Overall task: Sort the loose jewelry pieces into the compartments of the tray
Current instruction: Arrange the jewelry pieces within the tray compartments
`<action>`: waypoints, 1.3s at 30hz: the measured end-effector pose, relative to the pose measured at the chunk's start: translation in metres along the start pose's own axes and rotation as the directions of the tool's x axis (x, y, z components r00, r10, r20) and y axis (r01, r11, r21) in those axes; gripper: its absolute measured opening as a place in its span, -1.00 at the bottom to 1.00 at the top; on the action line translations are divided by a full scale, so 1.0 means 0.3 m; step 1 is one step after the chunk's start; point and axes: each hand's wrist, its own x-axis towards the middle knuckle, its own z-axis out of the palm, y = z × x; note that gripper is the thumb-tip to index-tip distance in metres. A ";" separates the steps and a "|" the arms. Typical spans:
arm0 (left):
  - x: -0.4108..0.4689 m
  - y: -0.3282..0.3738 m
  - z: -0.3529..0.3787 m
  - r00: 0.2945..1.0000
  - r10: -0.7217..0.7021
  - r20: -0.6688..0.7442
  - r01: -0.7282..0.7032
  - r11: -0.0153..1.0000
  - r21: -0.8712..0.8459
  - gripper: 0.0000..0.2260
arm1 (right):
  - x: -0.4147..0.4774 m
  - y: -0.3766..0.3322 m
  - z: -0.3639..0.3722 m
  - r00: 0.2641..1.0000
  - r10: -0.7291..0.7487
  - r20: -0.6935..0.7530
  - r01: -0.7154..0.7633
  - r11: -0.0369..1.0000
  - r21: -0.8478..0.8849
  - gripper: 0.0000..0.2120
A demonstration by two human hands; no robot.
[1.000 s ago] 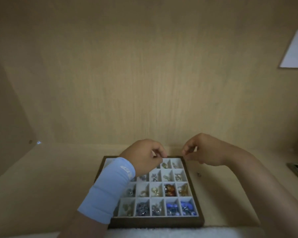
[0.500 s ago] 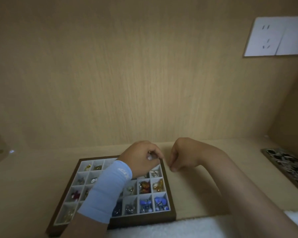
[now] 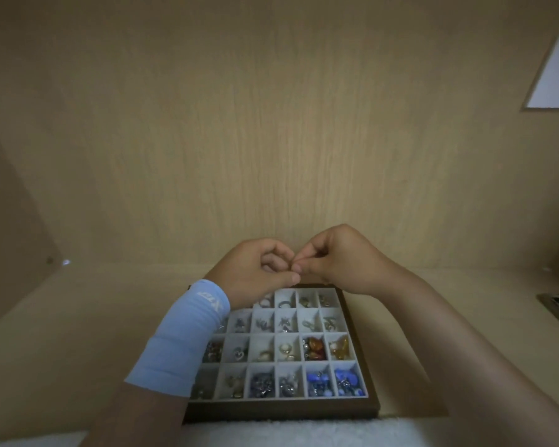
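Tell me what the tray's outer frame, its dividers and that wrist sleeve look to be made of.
Tray frame: dark brown with a dull sheen, likely wood or wood veneer; the light is too dim to confirm grain.
Dividers: pale grey-white, matte and soft-looking, probably felt or velvet-covered board.
Wrist sleeve: light blue stretch knit fabric, hugging the left forearm, with a printed logo.

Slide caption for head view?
Left hand and right hand meet fingertip to fingertip above the far edge of a compartmented jewelry tray; any piece pinched is too small to see.
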 end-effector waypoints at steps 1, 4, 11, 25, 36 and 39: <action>-0.007 -0.011 -0.016 0.999 -0.006 -0.032 0.005 0.999 -0.032 -0.81 | 0.017 -0.008 0.020 1.000 -0.014 -0.007 0.014 1.000 0.027 -0.99; -0.025 -0.047 -0.073 0.995 -0.015 -0.102 0.006 0.996 -0.092 -0.81 | 0.069 -0.030 0.073 1.000 -0.021 -0.016 0.022 0.997 0.069 -0.99; -0.040 -0.133 -0.178 0.990 -0.089 -0.106 0.097 0.993 0.066 -0.88 | 0.153 -0.068 0.159 0.997 -0.039 0.072 0.046 0.993 -0.107 -0.94; 0.012 -0.184 -0.133 0.969 -0.234 0.074 0.170 0.858 0.486 -0.82 | 0.141 -0.106 0.186 0.985 0.120 0.122 -0.038 0.850 -0.526 -0.90; -0.031 -0.175 -0.197 0.977 -0.214 0.017 0.205 0.952 0.229 -0.86 | 0.132 -0.139 0.225 0.976 0.131 0.173 -0.019 0.847 -0.531 -0.90; -0.031 -0.143 -0.175 0.984 -0.170 0.046 0.154 0.957 0.245 -0.91 | 0.119 -0.135 0.202 0.981 0.129 0.148 -0.031 0.846 -0.532 -0.90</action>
